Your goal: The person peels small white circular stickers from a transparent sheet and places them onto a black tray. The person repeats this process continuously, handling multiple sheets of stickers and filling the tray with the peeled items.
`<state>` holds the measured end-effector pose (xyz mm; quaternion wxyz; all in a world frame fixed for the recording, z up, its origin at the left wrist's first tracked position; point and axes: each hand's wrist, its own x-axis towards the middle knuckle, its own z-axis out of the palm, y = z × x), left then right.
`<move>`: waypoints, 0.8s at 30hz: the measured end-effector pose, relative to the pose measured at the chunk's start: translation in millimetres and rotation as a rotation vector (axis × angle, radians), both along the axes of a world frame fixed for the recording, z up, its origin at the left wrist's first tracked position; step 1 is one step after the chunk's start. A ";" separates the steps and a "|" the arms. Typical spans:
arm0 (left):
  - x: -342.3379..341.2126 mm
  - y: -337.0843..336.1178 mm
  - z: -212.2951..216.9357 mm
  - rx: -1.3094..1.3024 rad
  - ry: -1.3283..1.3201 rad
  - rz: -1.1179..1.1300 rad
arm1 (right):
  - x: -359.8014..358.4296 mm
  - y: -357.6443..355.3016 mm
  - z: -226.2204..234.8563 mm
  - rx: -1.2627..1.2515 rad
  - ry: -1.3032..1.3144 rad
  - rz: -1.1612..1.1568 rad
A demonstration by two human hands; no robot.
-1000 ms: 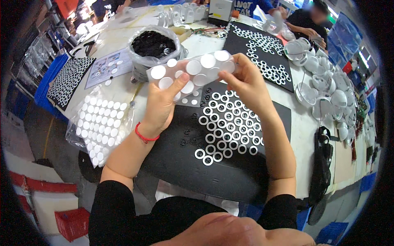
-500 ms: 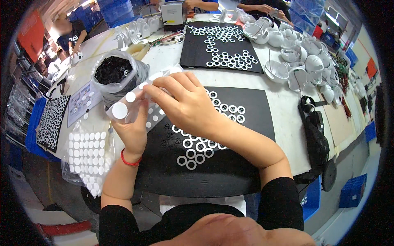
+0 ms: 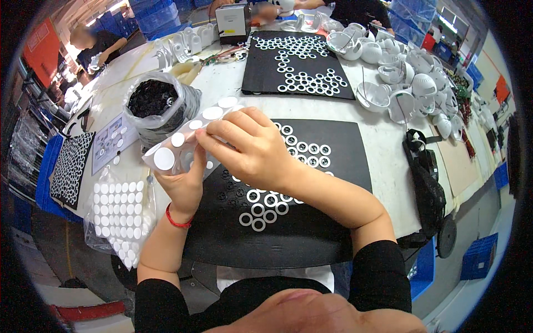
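A clear backing sheet of round white stickers point(image 3: 212, 113) is held up slantwise over the left side of a black mat point(image 3: 266, 247). My left hand point(image 3: 186, 186), a red cord at its wrist, grips the sheet from below. With thumb and forefinger pressed together, my right hand point(image 3: 252, 147) pinches at the sheet's near edge; whether a loose sticker is between the fingertips cannot be made out. Beneath my hands, white rings point(image 3: 259, 210) lie in rows on the mat, some with black centres. Small black round parts point(image 3: 225, 195) sit beside them, partly hidden by my right hand.
A plastic-lined container point(image 3: 161, 133) of black parts stands just beyond the sheet. More sticker sheets point(image 3: 117, 208) lie at left. Another ring-covered mat point(image 3: 261, 75) is farther back. White domed shells point(image 3: 405, 75) pile up at right, near a black bag point(image 3: 425, 188). Other people work across the table.
The sheet has tilted, showing more of its stickers along the upper edge. My right hand has shifted slightly, still pinching at the sheet. A person at far left has lifted a white part.
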<state>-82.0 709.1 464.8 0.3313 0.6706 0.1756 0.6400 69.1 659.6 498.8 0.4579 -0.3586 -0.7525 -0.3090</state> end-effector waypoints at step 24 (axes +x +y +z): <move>-4.1 3.0 5.3 -0.011 0.002 0.111 | 7.0 1.2 12.6 -0.152 -0.048 -0.050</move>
